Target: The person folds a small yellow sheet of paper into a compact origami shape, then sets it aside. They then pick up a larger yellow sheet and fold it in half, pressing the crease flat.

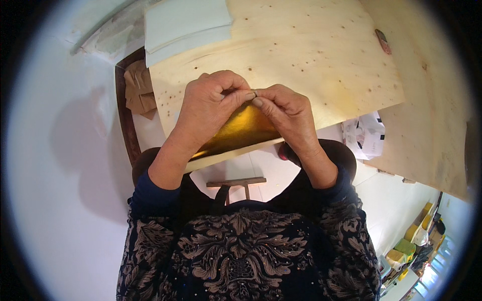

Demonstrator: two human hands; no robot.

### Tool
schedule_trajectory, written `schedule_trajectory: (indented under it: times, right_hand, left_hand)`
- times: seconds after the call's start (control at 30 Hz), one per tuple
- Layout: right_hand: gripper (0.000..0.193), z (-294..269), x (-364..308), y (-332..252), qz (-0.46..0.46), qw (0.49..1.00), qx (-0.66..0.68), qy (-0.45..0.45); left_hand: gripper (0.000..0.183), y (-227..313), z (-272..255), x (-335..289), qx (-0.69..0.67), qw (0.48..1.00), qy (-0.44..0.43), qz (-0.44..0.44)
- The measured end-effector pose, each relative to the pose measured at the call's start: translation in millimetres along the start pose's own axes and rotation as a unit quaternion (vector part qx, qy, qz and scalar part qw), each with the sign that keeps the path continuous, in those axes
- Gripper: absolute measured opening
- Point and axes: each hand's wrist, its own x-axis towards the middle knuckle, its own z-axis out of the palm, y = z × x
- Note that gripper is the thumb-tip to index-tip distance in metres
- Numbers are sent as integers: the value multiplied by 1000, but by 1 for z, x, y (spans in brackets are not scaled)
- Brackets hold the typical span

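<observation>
Item: gold sheet, one, glossy — lying at the near edge of a pale wooden board, directly under the hands, its sides partly hidden by them.

Left hand: nearly closed, fingers curled, thumb and forefinger brought together at the tips in a pinch.

Right hand: likewise curled, thumb and forefinger meeting the left fingertips above the far part of the sheet.

Small dark piece: one, thin, held where the two pinches meet; kind too small to tell. Whether the fingertips also grip the gold sheet cannot be told.

Condition of work: judged to be underway, at a fine two-handed stage. Done — the gold sheet set before the person, the small piece taken up between the fingers. Outstanding, by appearance: the work at the fingertips, as neither hand has let go. Whether the piece is attached to the sheet cannot be told; no completed gold article can be picked out.

Surroundings: white sheets, stacked, far left of the board; brown paper, crumpled, beside its left edge; red-and-dark object, small, far right; white bag, beyond the right knee
</observation>
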Motion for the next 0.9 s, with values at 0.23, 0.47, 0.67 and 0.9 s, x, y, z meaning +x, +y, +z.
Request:
schedule_trajectory:
  times: [0.23,0.47,0.67,0.9]
  right_hand:
    - [11,-62,-102,-65,-50,973,-40,222]
    - [17,-88,-260,-83,10,904,168,392]
    - [17,-87,-341,-53,94,854,240,452]
    - [19,-93,-369,-14,131,855,200,460]
  left_hand:
    - [58,23,-41,-105,37,908,283,307]
    - [67,26,24,-182,-24,968,159,192]
    - [27,43,58,-199,-216,974,-64,25]
    - [12,36,100,-181,-220,959,-148,-102]
